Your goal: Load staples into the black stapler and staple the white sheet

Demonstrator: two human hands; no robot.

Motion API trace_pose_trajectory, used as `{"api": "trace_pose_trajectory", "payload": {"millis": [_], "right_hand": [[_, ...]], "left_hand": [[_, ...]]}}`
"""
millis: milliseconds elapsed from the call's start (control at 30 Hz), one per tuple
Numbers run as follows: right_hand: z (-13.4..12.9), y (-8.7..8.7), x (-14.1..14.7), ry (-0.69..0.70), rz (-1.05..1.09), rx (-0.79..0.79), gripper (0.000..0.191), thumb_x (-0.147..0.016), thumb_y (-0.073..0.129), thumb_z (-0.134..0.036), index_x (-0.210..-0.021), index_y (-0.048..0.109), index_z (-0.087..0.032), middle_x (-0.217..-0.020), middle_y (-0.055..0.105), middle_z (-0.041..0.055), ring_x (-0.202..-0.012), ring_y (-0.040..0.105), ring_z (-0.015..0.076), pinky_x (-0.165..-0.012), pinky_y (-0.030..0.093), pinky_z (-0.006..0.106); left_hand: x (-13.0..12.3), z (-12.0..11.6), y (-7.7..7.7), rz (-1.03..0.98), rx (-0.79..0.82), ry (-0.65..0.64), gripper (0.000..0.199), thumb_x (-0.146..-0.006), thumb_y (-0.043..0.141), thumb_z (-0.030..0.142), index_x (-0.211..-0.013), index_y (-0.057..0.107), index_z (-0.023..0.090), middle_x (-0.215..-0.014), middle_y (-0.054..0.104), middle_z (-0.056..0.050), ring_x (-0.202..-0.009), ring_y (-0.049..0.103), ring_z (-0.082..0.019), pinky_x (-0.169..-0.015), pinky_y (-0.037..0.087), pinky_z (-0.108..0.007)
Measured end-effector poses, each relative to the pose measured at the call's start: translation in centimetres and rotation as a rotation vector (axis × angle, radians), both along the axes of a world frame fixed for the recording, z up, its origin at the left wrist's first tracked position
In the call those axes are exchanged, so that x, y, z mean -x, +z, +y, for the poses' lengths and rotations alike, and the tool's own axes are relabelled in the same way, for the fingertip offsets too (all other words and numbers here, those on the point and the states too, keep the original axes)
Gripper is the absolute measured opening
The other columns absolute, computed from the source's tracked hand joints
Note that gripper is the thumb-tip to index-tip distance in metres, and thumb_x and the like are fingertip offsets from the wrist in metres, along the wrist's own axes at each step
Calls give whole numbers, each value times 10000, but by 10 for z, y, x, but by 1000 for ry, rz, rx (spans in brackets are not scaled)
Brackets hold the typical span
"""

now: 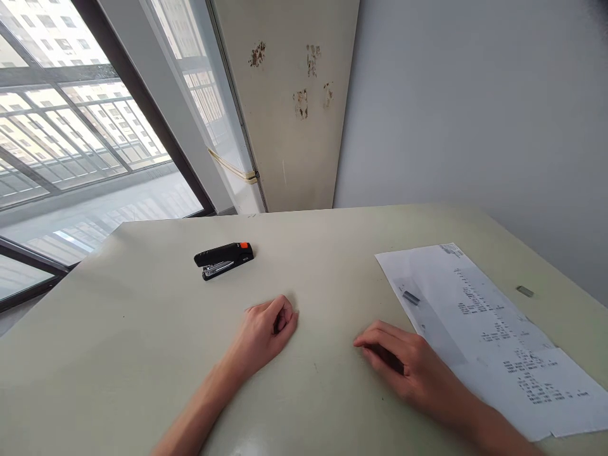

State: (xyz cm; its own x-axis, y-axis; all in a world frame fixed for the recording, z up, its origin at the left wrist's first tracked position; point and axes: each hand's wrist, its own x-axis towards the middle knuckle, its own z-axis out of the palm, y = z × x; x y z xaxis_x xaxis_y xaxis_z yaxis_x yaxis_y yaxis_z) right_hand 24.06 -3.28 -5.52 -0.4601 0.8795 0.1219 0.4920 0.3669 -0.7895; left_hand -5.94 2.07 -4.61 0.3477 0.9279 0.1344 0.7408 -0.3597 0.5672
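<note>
My left hand (pixel 266 329) rests on the table in a loose fist, with nothing visible in it. Beyond it lies a black stapler (pixel 224 259) with an orange patch on top. To the right, my right hand (pixel 396 358) also lies on the table, its fingers curled and tips close together around an empty hollow. Printed paper sheets (pixel 441 278) lie just beside and partly behind that hand and forearm. A small dark grey strip (pixel 411 297), perhaps staples, is on the paper. Another small grey strip (pixel 525 291) lies on the table right of the sheets.
The pale table (pixel 118 329) fills the lower view, its far edge near a worn beige cabinet or door panel (pixel 289 152). A grey wall (pixel 465 114) stands at the right. Large windows (pixel 71 114) with a railing outside are at the left.
</note>
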Motion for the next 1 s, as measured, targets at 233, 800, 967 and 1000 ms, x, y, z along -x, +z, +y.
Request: {"api": "trace_pose_trajectory", "payload": {"millis": [233,800,967,1000], "right_hand": [[1,2,1,-2,-2,-3,189,-1094,468,-228,-1088,653,-270,-952,687,15,-696,591,158,-599,442,297],[0,2,0,4,-7,-11,219,-1092,450,-207,-1106,664,-255,-948,686,24,-677,577,154,-593,420,294],[1,5,2,4,-5,-26,223,-1084,449,-193,-1097,662,-261,-945,687,18,-673,573,152,-585,419,286],[2,5,2,2,-8,-27,227,-1081,448,-187,-1100,661,-263,-942,686,15,-668,570,151,-584,418,286]], "left_hand": [[0,1,-2,4,15,15,258,-998,544,344,-792,438,230,-645,496,72,-534,381,-95,-561,340,-238],[2,2,-5,9,-10,1,249,-1002,539,337,-798,444,230,-636,495,72,-530,382,-95,-558,341,-232],[1,1,-4,8,-16,4,249,-997,547,327,-794,441,230,-638,495,74,-527,382,-93,-555,339,-227],[1,1,-4,7,-18,3,251,-996,547,325,-791,438,230,-637,494,73,-525,380,-93,-553,338,-227]]}}
